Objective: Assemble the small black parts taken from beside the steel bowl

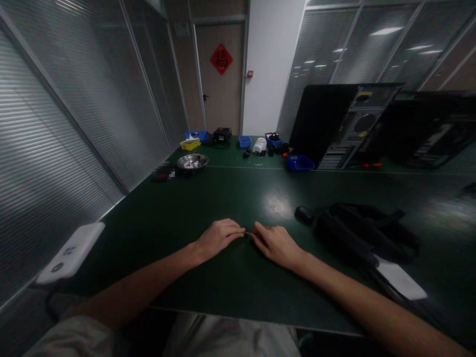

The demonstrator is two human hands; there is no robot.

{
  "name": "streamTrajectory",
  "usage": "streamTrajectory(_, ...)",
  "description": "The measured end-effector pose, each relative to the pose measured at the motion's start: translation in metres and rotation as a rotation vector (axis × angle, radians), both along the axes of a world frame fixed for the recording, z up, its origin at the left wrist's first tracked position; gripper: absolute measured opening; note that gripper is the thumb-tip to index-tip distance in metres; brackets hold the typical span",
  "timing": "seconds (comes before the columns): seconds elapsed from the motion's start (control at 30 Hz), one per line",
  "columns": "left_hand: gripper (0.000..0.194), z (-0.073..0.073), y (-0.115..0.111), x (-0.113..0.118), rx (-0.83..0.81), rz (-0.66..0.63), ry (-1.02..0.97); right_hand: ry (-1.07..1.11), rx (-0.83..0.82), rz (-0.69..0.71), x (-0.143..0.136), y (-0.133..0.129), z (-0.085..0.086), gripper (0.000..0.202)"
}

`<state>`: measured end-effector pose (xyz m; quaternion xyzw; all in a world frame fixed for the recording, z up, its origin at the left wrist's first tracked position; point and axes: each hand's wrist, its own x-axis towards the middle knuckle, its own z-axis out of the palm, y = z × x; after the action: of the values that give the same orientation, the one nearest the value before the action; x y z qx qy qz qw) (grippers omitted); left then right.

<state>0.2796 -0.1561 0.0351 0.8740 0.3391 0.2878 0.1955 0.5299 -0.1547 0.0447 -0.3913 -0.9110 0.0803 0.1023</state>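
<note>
Both my hands meet low over the middle of the green table (223, 193). Between their fingertips is a small dark piece (246, 235), too small to name. My left hand (220, 237) has its fingers pressed together, with the tips at the piece's left end. From the other side, my right hand (277, 243) pinches with thumb and forefinger close to the piece, where a thin light line shows. Whether it grips the same piece or another cannot be made out.
To the right lie a black bag (357, 230), a dark mouse-like object (304, 214) and a white slab (401, 280). A white box (72, 253) stands at the left edge. Farther back are a metal bowl (192, 162), a blue bin (299, 163) and a computer case (334, 124).
</note>
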Motion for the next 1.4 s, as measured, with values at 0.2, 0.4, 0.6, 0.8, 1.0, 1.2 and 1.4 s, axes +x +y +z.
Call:
streamTrajectory(0.2, 0.026, -0.0045, 0.0044, -0.0035, -0.001, -0.008, -0.034, -0.021, 0.001, -0.001, -0.0016, -0.0012, 0.0012, 0.019)
streamTrajectory(0.4, 0.024, -0.0037, 0.0049, -0.0037, -0.042, 0.009, -0.071, 0.018, 0.016, 0.015, -0.0004, -0.0003, -0.0053, 0.021)
streamTrajectory(0.6, 0.023, 0.0002, 0.004, -0.0028, -0.092, 0.018, -0.078, 0.008, 0.023, 0.024, 0.0004, 0.0, -0.0056, 0.021)
streamTrajectory(0.8, 0.021, 0.001, 0.0043, -0.003, -0.115, -0.004, -0.091, -0.007, 0.033, 0.05, -0.0017, -0.003, -0.0028, 0.02)
streamTrajectory(1.0, 0.02, 0.0036, 0.005, -0.0024, -0.26, 0.092, -0.125, 0.04, -0.016, 0.017, -0.0024, -0.0015, -0.0024, 0.02)
streamTrajectory(1.2, 0.021, 0.002, 0.0044, -0.002, -0.227, 0.061, -0.101, 0.007, 0.016, 0.035, -0.0014, -0.0009, -0.0031, 0.021)
streamTrajectory(1.4, 0.022, 0.003, 0.003, -0.0032, -0.225, 0.064, -0.104, 0.044, 0.01, 0.031, -0.0002, 0.0002, -0.0067, 0.022)
